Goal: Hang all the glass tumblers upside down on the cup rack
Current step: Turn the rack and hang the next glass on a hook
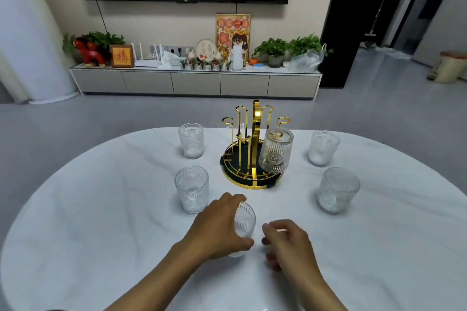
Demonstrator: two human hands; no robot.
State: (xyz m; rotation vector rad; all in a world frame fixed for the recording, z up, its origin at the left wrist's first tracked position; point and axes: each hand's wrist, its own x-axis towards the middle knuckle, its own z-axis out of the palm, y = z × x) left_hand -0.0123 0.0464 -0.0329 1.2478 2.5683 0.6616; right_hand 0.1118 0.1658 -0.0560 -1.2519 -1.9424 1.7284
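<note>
One tumbler is hung, five are left, and the left hand takes the next one.

Nearest, the left hand point(219, 226) is wrapped around a clear ribbed glass tumbler point(244, 219) that stands on the white marble-pattern oval bench point(101, 209); the right hand point(286, 240) is just beside it, fingers half curled and holding nothing. Beyond the left hand stand two upright tumblers point(192, 189) point(191, 140), and beyond the right hand two more point(337, 190) point(323, 147). Farther, ahead of both hands, the round gold wire cup rack point(252, 149) carries one inverted tumbler point(276, 150) on its right side; the other prongs look free, so most of the task is not yet done.
</note>
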